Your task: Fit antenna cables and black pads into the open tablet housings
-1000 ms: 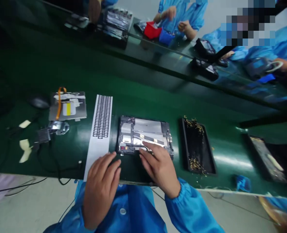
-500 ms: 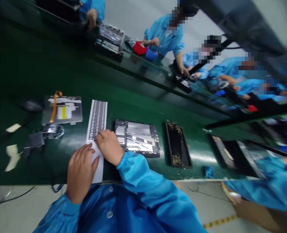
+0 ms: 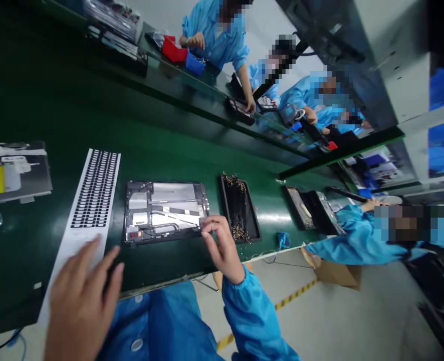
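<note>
My left hand (image 3: 84, 296) is over the lower blank part of a white sheet (image 3: 77, 238) that carries rows of small black stickers (image 3: 97, 188). Its fingers are spread, and whether they touch the sheet is unclear. Right of the sheet lies an opened tablet-like device (image 3: 165, 213), its inner metal plates and thin cables exposed. By that device's lower right corner is my right hand (image 3: 222, 245), thumb and forefinger drawn together in a pinch. Anything between those fingertips is too small to make out.
A black tray (image 3: 257, 233) of thin cables with gold ends sits right of the device. At the left lies a grey panel (image 3: 37, 175) with a yellow-striped label. A blue scrap (image 3: 283, 240) is near the table edge. Co-workers in blue sit opposite and at right.
My right hand has left the sticker sheet and moved right to the device's corner. My left hand has come nearer, its fingers spreading over the sheet. The view has turned right.
</note>
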{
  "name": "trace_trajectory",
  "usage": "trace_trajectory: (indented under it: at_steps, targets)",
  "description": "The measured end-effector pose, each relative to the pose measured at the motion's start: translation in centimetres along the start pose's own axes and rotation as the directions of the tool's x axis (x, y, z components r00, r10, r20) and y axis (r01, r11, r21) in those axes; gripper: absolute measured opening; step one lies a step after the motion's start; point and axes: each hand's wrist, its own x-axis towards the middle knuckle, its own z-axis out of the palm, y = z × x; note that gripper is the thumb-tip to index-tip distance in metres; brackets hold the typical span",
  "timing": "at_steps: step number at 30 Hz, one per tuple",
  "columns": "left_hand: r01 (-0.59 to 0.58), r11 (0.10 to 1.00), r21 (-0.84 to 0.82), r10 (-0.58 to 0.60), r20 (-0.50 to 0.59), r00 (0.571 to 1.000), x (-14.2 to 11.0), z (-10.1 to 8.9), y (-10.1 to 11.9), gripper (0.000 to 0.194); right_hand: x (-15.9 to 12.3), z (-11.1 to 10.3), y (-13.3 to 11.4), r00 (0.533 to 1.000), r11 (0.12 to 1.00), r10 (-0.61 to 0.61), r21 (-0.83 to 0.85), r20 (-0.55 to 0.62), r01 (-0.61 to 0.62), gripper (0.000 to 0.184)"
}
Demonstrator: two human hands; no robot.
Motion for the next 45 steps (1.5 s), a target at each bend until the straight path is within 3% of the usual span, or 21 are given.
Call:
trace_trajectory:
  at_steps: [3,6,9,12,19,39,45]
  targets:
    - [-0.181,0.975,-0.129,0.187,0.035,0.982,1.5,2.5,5.2,0.033,-1.7,-1.8,2.8,0.993,0.993,0.033,-0.114,0.116,-0.020,0.014]
    - [-0.230,0.960,-0.160,0.236,0.024,0.971,3.5,6.0,8.4,0.026,-1.1,-1.9,3.7,0.975,0.986,-0.030,-0.154,0.221,0.065,0.014]
    - [-0.189,0.973,-0.130,0.193,0.025,0.981,5.4,9.0,9.0,0.017,0.2,-1.5,3.9,0.957,0.975,-0.092,-0.169,0.276,0.143,0.011]
    - [-0.162,0.978,-0.131,0.170,0.054,0.984,6.4,10.4,8.5,0.011,0.9,-1.2,4.3,0.945,0.971,-0.099,-0.179,0.312,0.160,0.010]
    - [-0.164,0.973,-0.161,0.176,0.059,0.983,6.6,10.3,8.4,0.009,0.7,-1.2,4.4,0.942,0.977,-0.055,-0.178,0.330,0.120,0.014]
    - [-0.107,0.982,-0.155,0.121,0.089,0.989,6.8,10.3,9.2,0.008,1.1,-1.0,3.8,0.931,0.936,-0.056,-0.306,0.361,0.175,0.017]
    - [-0.109,0.984,-0.143,0.123,0.089,0.988,7.0,10.3,9.4,0.009,0.4,-1.8,4.9,0.955,0.990,-0.057,-0.108,0.291,0.092,0.012]
